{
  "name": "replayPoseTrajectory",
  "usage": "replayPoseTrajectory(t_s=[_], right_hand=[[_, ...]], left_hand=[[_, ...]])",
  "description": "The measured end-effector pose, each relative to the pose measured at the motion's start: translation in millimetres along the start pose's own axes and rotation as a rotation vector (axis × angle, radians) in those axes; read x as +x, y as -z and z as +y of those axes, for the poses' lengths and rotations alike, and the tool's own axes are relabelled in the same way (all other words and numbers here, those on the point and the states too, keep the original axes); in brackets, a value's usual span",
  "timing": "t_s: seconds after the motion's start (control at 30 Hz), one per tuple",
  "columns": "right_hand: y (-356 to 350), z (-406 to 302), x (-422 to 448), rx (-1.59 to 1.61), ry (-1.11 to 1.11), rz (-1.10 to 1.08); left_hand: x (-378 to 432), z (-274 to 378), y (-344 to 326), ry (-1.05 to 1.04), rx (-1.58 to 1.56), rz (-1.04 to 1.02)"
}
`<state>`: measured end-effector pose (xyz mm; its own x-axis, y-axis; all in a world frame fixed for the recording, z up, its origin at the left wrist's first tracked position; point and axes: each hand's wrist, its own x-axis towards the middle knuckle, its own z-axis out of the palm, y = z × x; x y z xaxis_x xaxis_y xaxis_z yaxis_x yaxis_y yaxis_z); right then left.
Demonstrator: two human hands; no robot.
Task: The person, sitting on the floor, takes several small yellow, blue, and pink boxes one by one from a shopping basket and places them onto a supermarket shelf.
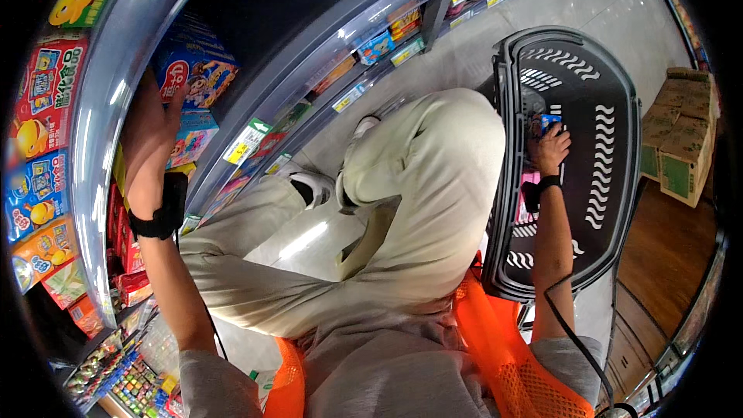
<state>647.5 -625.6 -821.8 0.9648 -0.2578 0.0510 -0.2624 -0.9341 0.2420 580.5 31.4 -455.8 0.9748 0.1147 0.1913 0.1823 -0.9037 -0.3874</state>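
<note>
My left hand (154, 139) reaches into a store shelf, its fingers against or just in front of a blue snack box with a red oval (200, 78); whether it grips the box cannot be told. Below that box is a light blue and pink box (193, 136). On the right, my right hand (550, 150) is down inside a black plastic shopping basket (624, 93), its fingers around a small blue package (550, 122). A pink package (527, 203) lies in the basket beside my right wrist. Both wrists wear black straps with a small device.
Packaged snacks (43, 186) line the shelf at far left behind a clear plastic edge. Lower shelves with price tags (246, 142) curve across the upper middle. My bent knees (429, 145) are between shelf and basket. Cardboard boxes (682, 128) stand on the right, beyond the basket.
</note>
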Motion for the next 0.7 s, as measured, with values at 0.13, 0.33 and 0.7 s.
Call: replayPoseTrajectory(t_s=[0.13,0.33,0.7], right_hand=[[-12,20,12,0.142,0.043,-0.114],[12,70,45,1.066,-0.023,-0.377],[350,15,-19,1.765,0.152,-0.792]], left_hand=[[6,-6,-9,0.121,-0.12,-0.073],[16,19,-4,0.024,-0.041,0.155],[-59,125,68,-0.294,-0.859,0.169]])
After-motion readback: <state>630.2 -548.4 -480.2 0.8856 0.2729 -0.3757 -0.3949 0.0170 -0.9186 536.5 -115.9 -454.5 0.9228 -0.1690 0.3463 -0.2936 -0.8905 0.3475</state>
